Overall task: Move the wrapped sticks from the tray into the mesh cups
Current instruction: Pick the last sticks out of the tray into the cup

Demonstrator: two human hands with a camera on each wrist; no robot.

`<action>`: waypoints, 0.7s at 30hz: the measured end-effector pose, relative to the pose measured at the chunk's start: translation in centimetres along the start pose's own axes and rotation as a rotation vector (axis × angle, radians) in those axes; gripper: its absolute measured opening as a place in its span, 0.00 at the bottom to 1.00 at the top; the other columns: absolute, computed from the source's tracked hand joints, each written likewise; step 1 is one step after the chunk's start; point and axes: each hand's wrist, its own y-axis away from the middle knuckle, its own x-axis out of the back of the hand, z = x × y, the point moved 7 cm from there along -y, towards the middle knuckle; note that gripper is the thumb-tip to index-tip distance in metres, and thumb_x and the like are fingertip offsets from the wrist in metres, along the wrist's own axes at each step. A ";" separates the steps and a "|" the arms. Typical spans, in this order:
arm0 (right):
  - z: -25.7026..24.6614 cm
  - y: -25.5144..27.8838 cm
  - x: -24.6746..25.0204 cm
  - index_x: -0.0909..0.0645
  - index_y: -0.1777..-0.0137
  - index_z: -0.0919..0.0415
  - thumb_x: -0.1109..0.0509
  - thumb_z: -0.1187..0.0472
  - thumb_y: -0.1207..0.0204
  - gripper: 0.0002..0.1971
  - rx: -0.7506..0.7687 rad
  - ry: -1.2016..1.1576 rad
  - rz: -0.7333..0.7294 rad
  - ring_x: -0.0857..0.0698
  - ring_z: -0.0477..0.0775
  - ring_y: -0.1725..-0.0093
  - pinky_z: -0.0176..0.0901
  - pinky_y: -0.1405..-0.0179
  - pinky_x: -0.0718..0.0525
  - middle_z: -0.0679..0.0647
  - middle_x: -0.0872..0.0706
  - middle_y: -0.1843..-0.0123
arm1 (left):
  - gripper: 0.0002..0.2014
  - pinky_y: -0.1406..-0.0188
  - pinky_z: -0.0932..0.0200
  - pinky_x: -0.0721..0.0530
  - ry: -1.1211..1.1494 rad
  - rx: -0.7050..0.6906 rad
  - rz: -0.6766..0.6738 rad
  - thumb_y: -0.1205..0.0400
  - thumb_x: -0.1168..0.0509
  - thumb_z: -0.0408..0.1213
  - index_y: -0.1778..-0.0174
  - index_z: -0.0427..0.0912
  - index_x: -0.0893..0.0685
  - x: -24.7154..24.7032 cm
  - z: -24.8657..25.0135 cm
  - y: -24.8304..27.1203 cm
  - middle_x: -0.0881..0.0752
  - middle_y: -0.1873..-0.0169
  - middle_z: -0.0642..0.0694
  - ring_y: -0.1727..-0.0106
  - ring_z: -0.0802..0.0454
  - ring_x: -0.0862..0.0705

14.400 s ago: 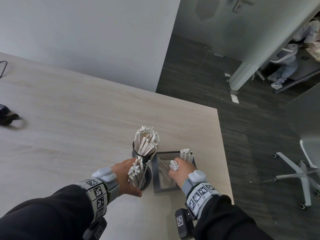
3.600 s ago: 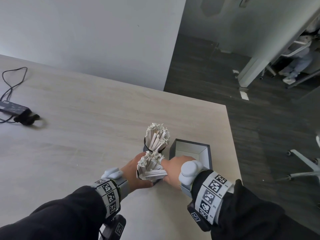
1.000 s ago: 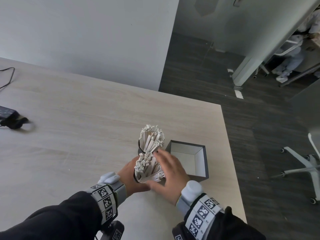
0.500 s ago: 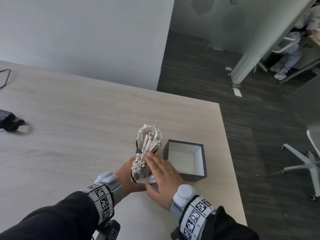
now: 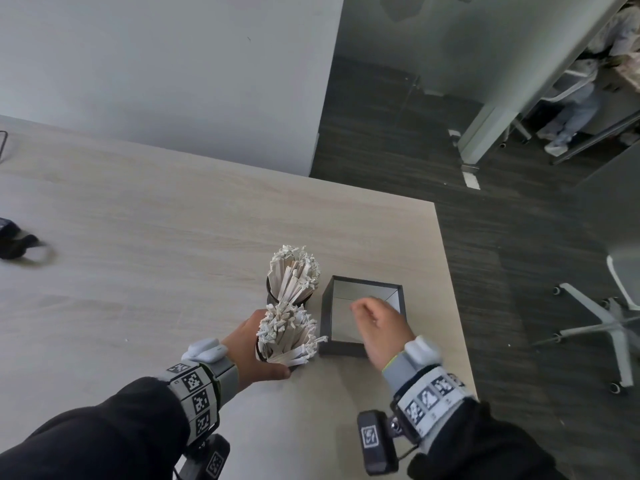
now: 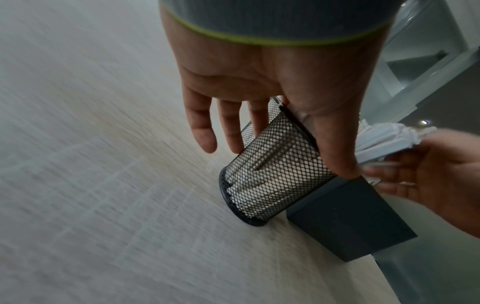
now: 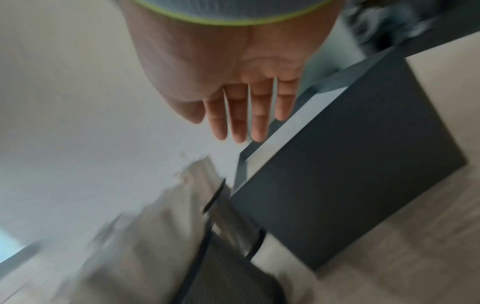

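Two black mesh cups stand side by side near the table's right edge, each packed with white wrapped sticks. My left hand (image 5: 249,351) grips the near mesh cup (image 5: 277,355), whose sticks (image 5: 287,330) fan out above it. In the left wrist view my left hand (image 6: 272,78) has its thumb on one side of that cup (image 6: 272,174) and its fingers on the other. The far cup (image 5: 273,296) stands behind, with nothing touching its sticks (image 5: 294,271). My right hand (image 5: 377,327) hovers over the dark grey tray (image 5: 329,299), fingers relaxed and holding nothing. The tray's visible floor is bare.
The tray (image 7: 350,164) stands right of the cups, close to the table's right edge (image 5: 453,306). A black charger with a cable (image 5: 17,244) lies at the far left. A white office chair base (image 5: 606,323) stands on the dark floor beyond the edge.
My right hand has left the near cup's sticks and moved right, over the tray. My left hand still holds the near cup. The sticks once in the tray are gone from it.
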 end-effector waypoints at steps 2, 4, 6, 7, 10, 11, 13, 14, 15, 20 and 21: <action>2.1 -0.9 0.0 0.15 0.50 0.49 0.42 0.54 0.17 0.12 -0.151 0.133 -0.135 0.15 0.52 0.46 0.43 0.46 0.19 0.46 0.12 0.47 | 0.53 0.41 0.50 0.16 0.004 0.003 -0.003 0.51 0.23 0.61 0.28 0.58 0.36 0.1 0.1 0.1 0.19 0.40 0.58 0.40 0.55 0.18; 2.9 -1.7 -0.8 0.15 0.42 0.52 0.44 0.56 0.16 0.15 -0.171 0.346 -0.319 0.15 0.56 0.41 0.42 0.44 0.19 0.49 0.12 0.40 | 0.53 0.41 0.50 0.16 0.004 0.007 -0.004 0.51 0.23 0.61 0.29 0.58 0.36 0.1 0.2 0.2 0.19 0.41 0.57 0.41 0.56 0.18; 3.1 -2.5 -1.8 0.16 0.36 0.54 0.45 0.58 0.15 0.17 -0.208 0.495 -0.497 0.16 0.58 0.38 0.40 0.42 0.21 0.52 0.14 0.35 | 0.52 0.42 0.52 0.16 0.010 0.012 -0.005 0.51 0.23 0.61 0.29 0.59 0.36 0.1 0.2 0.2 0.20 0.41 0.58 0.41 0.56 0.18; 3.3 -2.9 -2.3 0.17 0.34 0.54 0.45 0.58 0.15 0.18 -0.239 0.526 -0.552 0.16 0.59 0.37 0.39 0.41 0.22 0.52 0.15 0.33 | 0.52 0.42 0.52 0.16 0.008 0.013 -0.008 0.51 0.23 0.61 0.29 0.59 0.36 0.1 0.3 0.3 0.20 0.41 0.58 0.41 0.56 0.18; 4.3 -4.0 -3.7 0.17 0.34 0.56 0.39 0.59 0.19 0.16 -0.327 0.479 -0.614 0.17 0.59 0.35 0.38 0.45 0.23 0.55 0.15 0.33 | 0.51 0.43 0.54 0.16 0.008 0.021 -0.010 0.51 0.23 0.60 0.30 0.59 0.36 0.2 0.4 0.3 0.20 0.41 0.59 0.41 0.57 0.18; 4.8 -4.0 -4.3 0.17 0.34 0.57 0.37 0.58 0.20 0.17 -0.356 0.442 -0.615 0.17 0.59 0.35 0.38 0.46 0.24 0.56 0.15 0.34 | 0.51 0.44 0.54 0.16 0.009 0.023 -0.014 0.51 0.23 0.60 0.30 0.60 0.36 0.1 0.4 0.3 0.20 0.41 0.59 0.41 0.57 0.18; 5.7 -4.1 -5.4 0.18 0.33 0.58 0.36 0.58 0.22 0.18 -0.400 0.407 -0.633 0.17 0.59 0.34 0.40 0.44 0.23 0.57 0.15 0.34 | 0.50 0.45 0.56 0.17 0.014 0.027 -0.014 0.50 0.22 0.59 0.31 0.60 0.36 0.2 0.3 0.1 0.20 0.41 0.59 0.41 0.58 0.18; 6.0 -3.8 -5.5 0.18 0.32 0.58 0.36 0.57 0.23 0.19 -0.424 0.382 -0.636 0.17 0.59 0.34 0.40 0.44 0.22 0.58 0.16 0.33 | 0.50 0.46 0.57 0.17 0.014 0.022 -0.017 0.49 0.21 0.58 0.30 0.60 0.36 0.1 0.5 0.1 0.20 0.41 0.59 0.41 0.58 0.18; 6.3 -3.8 -5.7 0.19 0.32 0.58 0.35 0.57 0.24 0.20 -0.448 0.359 -0.639 0.18 0.59 0.34 0.41 0.44 0.22 0.58 0.16 0.33 | 0.49 0.46 0.58 0.17 0.013 0.021 -0.018 0.48 0.20 0.57 0.30 0.60 0.35 0.1 0.5 0.1 0.20 0.41 0.59 0.41 0.58 0.18; 7.1 -2.7 -7.5 0.19 0.32 0.60 0.38 0.49 0.21 0.22 -0.532 0.485 -0.719 0.18 0.60 0.34 0.37 0.47 0.29 0.56 0.16 0.33 | 0.50 0.43 0.56 0.17 0.023 0.016 -0.012 0.51 0.22 0.60 0.32 0.63 0.36 0.2 0.0 -0.1 0.20 0.40 0.61 0.40 0.59 0.19; 7.1 -2.5 -7.7 0.20 0.32 0.60 0.40 0.47 0.20 0.23 -0.534 0.532 -0.720 0.18 0.60 0.34 0.37 0.47 0.31 0.56 0.16 0.33 | 0.50 0.42 0.55 0.17 0.024 0.016 -0.011 0.51 0.23 0.60 0.33 0.64 0.36 0.2 -0.1 -0.1 0.20 0.40 0.62 0.40 0.59 0.19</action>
